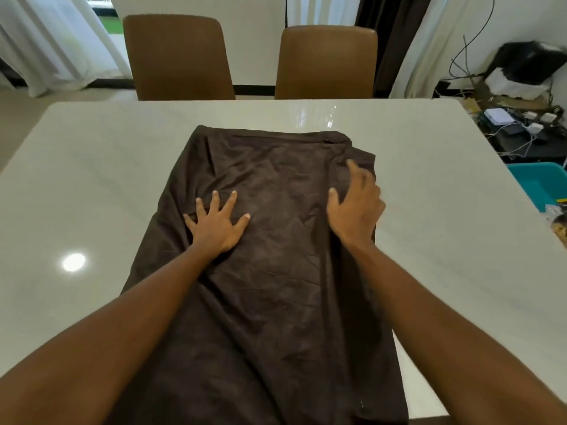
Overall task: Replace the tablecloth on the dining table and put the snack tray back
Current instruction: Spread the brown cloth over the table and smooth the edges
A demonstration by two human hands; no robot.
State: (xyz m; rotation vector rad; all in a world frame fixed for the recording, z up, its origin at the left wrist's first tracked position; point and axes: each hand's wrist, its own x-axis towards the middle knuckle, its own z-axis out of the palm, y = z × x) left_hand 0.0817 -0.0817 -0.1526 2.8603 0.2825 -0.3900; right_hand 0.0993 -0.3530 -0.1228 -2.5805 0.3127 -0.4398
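Note:
A dark brown tablecloth point(276, 246) lies folded into a long strip down the middle of the white glossy dining table point(101, 167), its near end hanging toward me. My left hand point(219, 223) presses flat on the cloth with fingers spread. My right hand point(356, 207) rests on the cloth's right edge, fingers extended and slightly blurred. At the table's right edge a snack tray point(558, 222) is only partly in view, holding packets.
Two brown chairs point(178, 56) point(326, 61) stand at the far side. A teal bin point(538, 182) sits right of the table, with cables and boxes point(521, 124) on the floor beyond. White curtains hang at the back left.

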